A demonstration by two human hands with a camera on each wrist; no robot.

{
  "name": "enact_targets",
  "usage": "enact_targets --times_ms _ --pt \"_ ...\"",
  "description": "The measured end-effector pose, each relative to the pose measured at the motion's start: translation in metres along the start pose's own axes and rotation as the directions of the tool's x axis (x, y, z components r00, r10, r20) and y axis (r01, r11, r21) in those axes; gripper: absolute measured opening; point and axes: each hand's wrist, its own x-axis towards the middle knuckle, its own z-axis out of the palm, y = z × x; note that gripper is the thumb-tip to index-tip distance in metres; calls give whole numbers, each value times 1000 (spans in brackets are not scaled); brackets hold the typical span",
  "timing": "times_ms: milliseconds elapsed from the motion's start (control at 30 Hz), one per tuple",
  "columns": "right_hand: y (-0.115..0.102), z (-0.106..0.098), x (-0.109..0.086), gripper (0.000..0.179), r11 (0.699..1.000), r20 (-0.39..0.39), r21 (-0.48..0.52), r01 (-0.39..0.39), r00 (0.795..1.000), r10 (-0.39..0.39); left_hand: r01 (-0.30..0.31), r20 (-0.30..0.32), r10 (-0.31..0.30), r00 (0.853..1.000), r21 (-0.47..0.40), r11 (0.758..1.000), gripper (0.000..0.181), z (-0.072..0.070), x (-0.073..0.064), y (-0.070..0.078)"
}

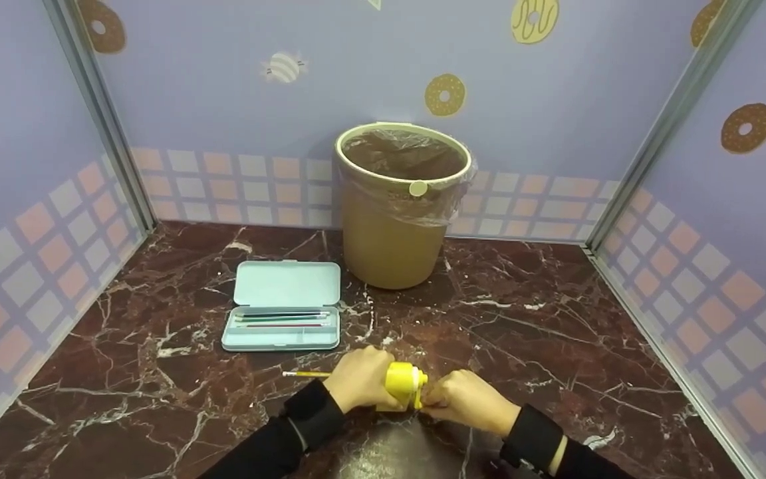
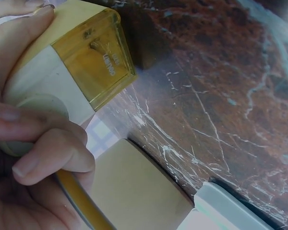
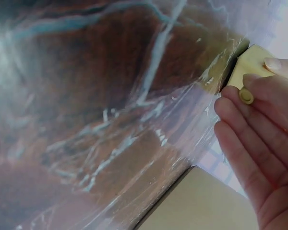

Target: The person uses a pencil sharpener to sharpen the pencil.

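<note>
My left hand [image 1: 362, 378] grips a yellow and white crank pencil sharpener [image 1: 399, 378] just above the table. Its see-through yellow shavings drawer [image 2: 98, 62] shows in the left wrist view. A yellow pencil [image 1: 306, 374] sticks out to the left from beneath that hand; fingers [image 2: 57, 155] hide where it meets the sharpener. On the sharpener's right side, my right hand [image 1: 466, 399] pinches the small crank knob [image 3: 246, 97] between thumb and forefinger. The other right fingers extend alongside, as the right wrist view shows.
Behind and left lies an open light-blue pencil case [image 1: 281, 338] with several pencils [image 1: 283, 316] in it. A beige bin [image 1: 393, 246] with a clear plastic liner stands against the back wall. Patterned walls enclose the dark red marbled table [image 1: 536, 332] on three sides.
</note>
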Motion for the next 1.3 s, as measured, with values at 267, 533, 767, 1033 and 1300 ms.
enact_targets --times_ms 267,533,767,1033,1300 --pt "-10 -7 -5 11 1000 -47 -5 18 999 -18 3 8 -3 1000 -11 1000 48 -2 0 2" --pt "-18 -17 -6 7 995 -94 -76 58 993 -65 -2 5 2 1000 3 1000 48 -1 1 2" --pt "-20 -23 -7 14 996 -113 -75 58 991 -66 2 21 -2 1000 -5 1000 47 -1 2 2" --pt "-20 -26 -8 14 992 -130 -97 77 987 -89 -4 41 5 999 -6 1000 48 -1 3 3" --pt "-19 -30 -5 14 988 -137 -125 87 985 -104 -9 49 8 999 4 1000 46 -3 5 0"
